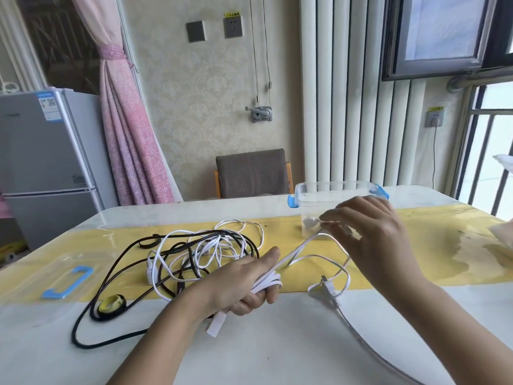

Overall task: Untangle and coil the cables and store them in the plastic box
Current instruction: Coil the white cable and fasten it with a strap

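My left hand [244, 287] grips a small coil of flat white cable [268, 282], whose white plug end [216, 325] sticks out below the fist. From the coil the cable runs up and right to my right hand [372, 234], which pinches it in front of the clear plastic box [336, 201] with blue clips. A tangle of white and black cables [200, 254] lies on the table to the left. A loose white plug [323, 290] rests between my hands.
The box's clear lid with a blue handle [69, 282] lies at the left on the yellow table runner. A black and yellow tape roll [112, 302] sits by the black cable. A chair [252, 173] stands behind the table, a fridge [47, 159] at left.
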